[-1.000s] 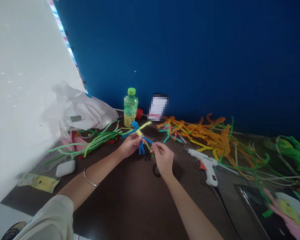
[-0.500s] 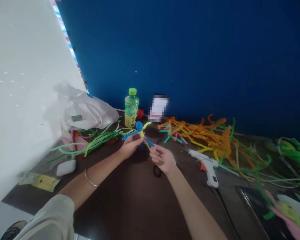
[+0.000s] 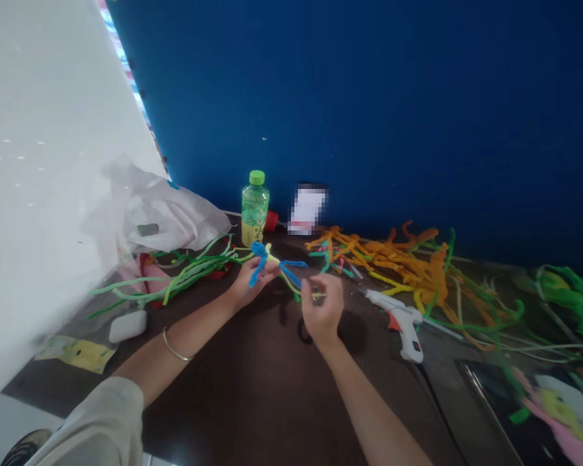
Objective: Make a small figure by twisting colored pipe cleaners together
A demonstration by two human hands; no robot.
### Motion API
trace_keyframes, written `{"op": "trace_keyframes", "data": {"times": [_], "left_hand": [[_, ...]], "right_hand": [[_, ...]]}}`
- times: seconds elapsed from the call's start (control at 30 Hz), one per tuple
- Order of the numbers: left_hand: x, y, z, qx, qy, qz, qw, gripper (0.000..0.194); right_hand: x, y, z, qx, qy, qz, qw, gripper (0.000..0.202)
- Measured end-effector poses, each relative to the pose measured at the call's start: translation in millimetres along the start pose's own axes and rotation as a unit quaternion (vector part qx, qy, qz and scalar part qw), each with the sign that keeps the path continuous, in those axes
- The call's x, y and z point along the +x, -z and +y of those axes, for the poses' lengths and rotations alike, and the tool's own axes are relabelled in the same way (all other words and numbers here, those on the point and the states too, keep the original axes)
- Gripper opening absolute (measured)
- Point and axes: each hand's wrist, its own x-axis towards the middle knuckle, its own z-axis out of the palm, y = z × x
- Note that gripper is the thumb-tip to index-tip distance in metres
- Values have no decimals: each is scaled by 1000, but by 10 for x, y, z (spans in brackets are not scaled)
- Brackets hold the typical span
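Gripping a small blue-and-yellow figure (image 3: 271,255) of fuzzy strands, the left hand (image 3: 247,285) is holding it by its middle above the centre of the worktop (image 3: 252,388), with the figure's coiled blue end pointing left and two blue strands pointing right. The right hand (image 3: 324,310) is curling its fingers narrowly by the tip of the nearer blue strand; whether it is pinching that strand, one cannot tell. A black ring (image 3: 302,331) is lying partly hidden behind the right wrist. On the far side, a green-capped bottle (image 3: 255,207) is standing just beyond the figure, and a phone (image 3: 308,208) with a blurred-out screen is leaning to its right. Green strands (image 3: 194,275) are spreading to the left, near a white case (image 3: 127,326), while a pale plastic bag (image 3: 175,220) is slumping farther back. To the right, orange strands (image 3: 369,252) are lying in a tangled heap, and a white glue gun (image 3: 405,323) is resting nearer, its nozzle pointing left.
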Motion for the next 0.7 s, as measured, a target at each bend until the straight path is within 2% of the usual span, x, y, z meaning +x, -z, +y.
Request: {"op": "trace_keyframes", "data": {"times": [0.07,0.13,0.3,0.47,0.53,0.6,0.7], "left_hand": [[-8,-13,-9,4,0,8,1000,19],[-20,-22,-25,18,5,11,1000,20],[-54,-36,-51,70,8,-22,997,25],[-51,-35,-33,99,15,-31,995,28],[-48,-27,-24,104,19,-32,994,28],[-50,-15,-15,100,19,-34,994,27],[-53,11,-7,84,17,-57,995,23]], "right_hand": [[-28,-10,-17,-43,101,-48,993,9],[-49,-27,-21,-59,137,-74,986,13],[-68,-48,-3,-47,111,-70,990,15],[-57,-32,-37,33,-17,-109,993,15],[-39,-22,-35,53,-40,-127,990,16],[-24,-12,-11,51,-3,-152,987,16],[-22,-3,51,20,99,-194,976,23]]}}
